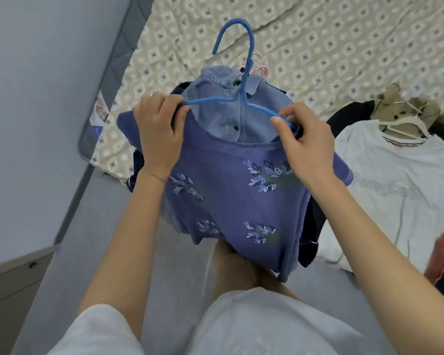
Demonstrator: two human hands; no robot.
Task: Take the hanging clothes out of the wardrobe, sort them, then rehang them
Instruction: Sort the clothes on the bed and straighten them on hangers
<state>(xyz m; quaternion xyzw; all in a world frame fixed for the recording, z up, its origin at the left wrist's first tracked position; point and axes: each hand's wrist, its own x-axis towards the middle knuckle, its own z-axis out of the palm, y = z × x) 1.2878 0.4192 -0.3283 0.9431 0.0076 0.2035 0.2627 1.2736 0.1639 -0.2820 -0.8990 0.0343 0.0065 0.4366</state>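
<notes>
- Far left of the blue hanger (237,96), the grey quilted mattress edge (108,73) borders the patterned bedsheet (318,47).
- The left hand (159,129) grips the hanger's left arm together with the shoulder of the purple top (228,196), fingers curled round both.
- The top, embroidered with leaf sprigs, hangs below the hanger, held up over the bed; its neckline gapes open.
- Behind the hanger, a denim shirt (215,108) lies on the sheet.
- The right hand (305,142) pinches the hanger's right arm at the top's neckline. The hands are apart.
- Right of the hanger, a white T-shirt (395,180) lies on the bed on a white hanger (405,124).
</notes>
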